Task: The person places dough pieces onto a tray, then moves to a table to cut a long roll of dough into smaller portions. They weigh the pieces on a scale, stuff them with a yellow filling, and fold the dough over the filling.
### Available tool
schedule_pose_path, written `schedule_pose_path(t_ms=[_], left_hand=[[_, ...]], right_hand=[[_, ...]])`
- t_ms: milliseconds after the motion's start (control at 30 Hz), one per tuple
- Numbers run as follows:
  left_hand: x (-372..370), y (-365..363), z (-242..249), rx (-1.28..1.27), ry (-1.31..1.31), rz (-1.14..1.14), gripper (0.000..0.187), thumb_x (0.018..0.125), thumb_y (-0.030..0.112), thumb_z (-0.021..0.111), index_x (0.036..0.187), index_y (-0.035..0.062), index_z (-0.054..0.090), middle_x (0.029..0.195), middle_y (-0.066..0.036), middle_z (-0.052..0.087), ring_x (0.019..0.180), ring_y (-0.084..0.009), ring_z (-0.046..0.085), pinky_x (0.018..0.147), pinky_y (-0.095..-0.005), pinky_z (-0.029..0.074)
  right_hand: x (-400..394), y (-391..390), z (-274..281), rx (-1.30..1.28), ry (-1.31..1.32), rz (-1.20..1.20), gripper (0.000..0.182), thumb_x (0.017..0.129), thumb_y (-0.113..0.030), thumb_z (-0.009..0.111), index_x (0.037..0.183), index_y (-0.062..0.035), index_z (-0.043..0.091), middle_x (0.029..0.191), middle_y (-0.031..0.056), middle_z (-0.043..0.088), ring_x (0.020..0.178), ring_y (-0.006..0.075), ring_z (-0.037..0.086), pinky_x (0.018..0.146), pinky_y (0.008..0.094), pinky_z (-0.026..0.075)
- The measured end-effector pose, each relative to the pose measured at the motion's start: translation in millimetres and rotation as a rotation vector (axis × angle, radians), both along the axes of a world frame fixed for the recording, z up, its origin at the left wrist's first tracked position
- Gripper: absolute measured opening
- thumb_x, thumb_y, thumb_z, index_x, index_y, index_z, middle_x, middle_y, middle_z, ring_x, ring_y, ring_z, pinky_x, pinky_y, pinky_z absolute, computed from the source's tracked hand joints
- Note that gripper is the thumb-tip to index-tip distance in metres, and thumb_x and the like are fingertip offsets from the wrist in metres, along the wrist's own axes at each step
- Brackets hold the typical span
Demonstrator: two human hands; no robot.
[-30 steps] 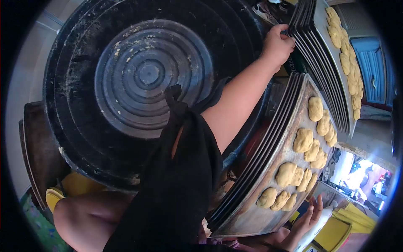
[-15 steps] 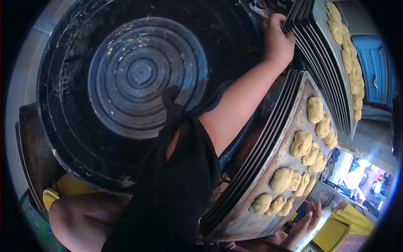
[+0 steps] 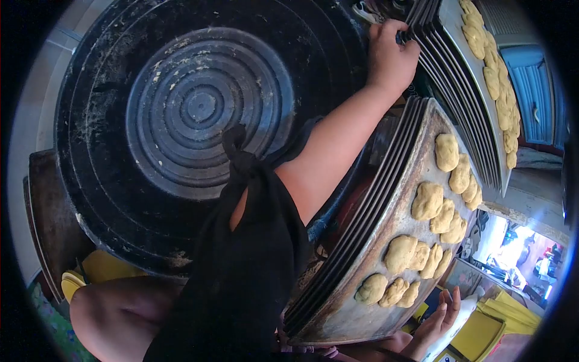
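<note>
My left hand point(image 3: 392, 57), at the end of a black-sleeved arm, reaches over the right rim of a large round black basin point(image 3: 205, 108). Its thumb and fingers curl together around something dark and small beside a stack of trays point(image 3: 458, 78); what it is I cannot make out. My right hand point(image 3: 440, 320) is at the lower right, fingers apart and holding nothing, beside the nearer stack of trays point(image 3: 347, 323). Shaped dough pieces point(image 3: 401, 253) lie in rows on its top tray. More dough pieces point(image 3: 494, 78) line the top tray of the farther stack.
A yellow object point(image 3: 108, 268) and dark boards point(image 3: 54, 205) are at the left, near a bare knee point(image 3: 114, 311). Yellow containers point(image 3: 479, 335) stand at the lower right. A blue panel point(image 3: 531, 90) is at the upper right, above a bright opening point(image 3: 518, 253).
My left hand has shifted slightly left and its fingers look more curled. The trays sit a little farther left in view. My right hand has barely moved.
</note>
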State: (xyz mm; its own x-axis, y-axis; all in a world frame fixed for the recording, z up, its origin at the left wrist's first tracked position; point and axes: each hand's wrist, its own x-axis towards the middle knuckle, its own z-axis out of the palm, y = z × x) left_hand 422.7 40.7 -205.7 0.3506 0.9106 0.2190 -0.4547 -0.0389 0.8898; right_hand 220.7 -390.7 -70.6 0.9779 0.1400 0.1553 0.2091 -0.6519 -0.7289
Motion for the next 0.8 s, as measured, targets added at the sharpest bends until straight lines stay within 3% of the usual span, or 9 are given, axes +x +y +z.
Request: schedule_pose_path(t_ms=[67, 167, 233, 467, 633, 700, 800], left_hand=[[0, 0, 1, -0.038, 0.005, -0.049, 0.027, 0.075, 0.01, 0.06, 0.102, 0.0065, 0.056, 0.105, -0.016, 0.047, 0.084, -0.0284, 0.057, 0.079, -0.0358, 0.047], [1, 3, 3, 0.02, 0.073, 0.053, 0.025, 0.077, 0.016, 0.061, 0.1, 0.0063, 0.056, 0.107, -0.016, 0.048, 0.094, -0.0321, 0.056, 0.082, -0.0384, 0.046], [-12, 6, 16, -0.057, 0.156, -0.052, 0.025, 0.078, 0.022, 0.062, 0.097, 0.0062, 0.056, 0.109, -0.016, 0.048, 0.1, -0.0352, 0.053, 0.084, -0.0416, 0.045], [-2, 8, 8, -0.025, 0.089, 0.0, 0.027, 0.076, 0.023, 0.067, 0.093, 0.0059, 0.056, 0.108, -0.015, 0.048, 0.099, -0.0351, 0.053, 0.085, -0.0421, 0.045], [-4, 10, 17, -0.014, 0.05, 0.095, 0.024, 0.073, 0.012, 0.068, 0.092, 0.0077, 0.056, 0.107, -0.014, 0.047, 0.098, -0.0341, 0.053, 0.085, -0.0421, 0.045], [-6, 14, 21, 0.174, 0.023, 0.19, 0.02, 0.069, 0.003, 0.067, 0.086, 0.0081, 0.058, 0.107, -0.013, 0.047, 0.097, -0.0335, 0.053, 0.084, -0.0416, 0.045], [1, 13, 25, 0.22, 0.054, 0.208, 0.017, 0.064, -0.002, 0.065, 0.077, 0.0072, 0.059, 0.105, -0.013, 0.048, 0.096, -0.0337, 0.052, 0.083, -0.0415, 0.044]], right_hand=[[0, 0, 0, 0.001, 0.002, 0.001, 0.043, 0.092, -0.015, 0.048, 0.13, 0.0037, 0.042, 0.133, 0.0136, 0.046, 0.11, 0.0209, 0.05, 0.098, 0.0372, 0.038], [2, -5, -2, 0.004, -0.001, 0.013, 0.043, 0.092, -0.016, 0.048, 0.13, 0.0038, 0.042, 0.133, 0.0138, 0.046, 0.111, 0.0212, 0.05, 0.099, 0.0377, 0.038], [3, -8, -3, 0.01, -0.001, 0.025, 0.037, 0.092, -0.015, 0.051, 0.125, 0.001, 0.047, 0.135, 0.017, 0.042, 0.112, 0.0254, 0.051, 0.099, 0.0401, 0.04], [5, -2, -2, -0.02, -0.015, 0.034, 0.037, 0.092, -0.015, 0.051, 0.125, 0.0021, 0.047, 0.135, 0.0178, 0.042, 0.11, 0.0255, 0.052, 0.097, 0.0402, 0.041], [6, 1, -2, -0.02, -0.018, 0.024, 0.038, 0.091, -0.015, 0.052, 0.125, 0.0026, 0.046, 0.135, 0.0182, 0.042, 0.109, 0.0256, 0.052, 0.097, 0.0404, 0.041], [6, 0, -2, -0.015, -0.02, 0.021, 0.038, 0.091, -0.015, 0.052, 0.125, 0.0025, 0.047, 0.135, 0.0182, 0.042, 0.109, 0.0256, 0.053, 0.097, 0.0402, 0.041], [6, 1, -1, -0.015, -0.015, 0.016, 0.039, 0.091, -0.016, 0.053, 0.125, 0.0025, 0.047, 0.134, 0.018, 0.043, 0.109, 0.0255, 0.053, 0.097, 0.0398, 0.041]])
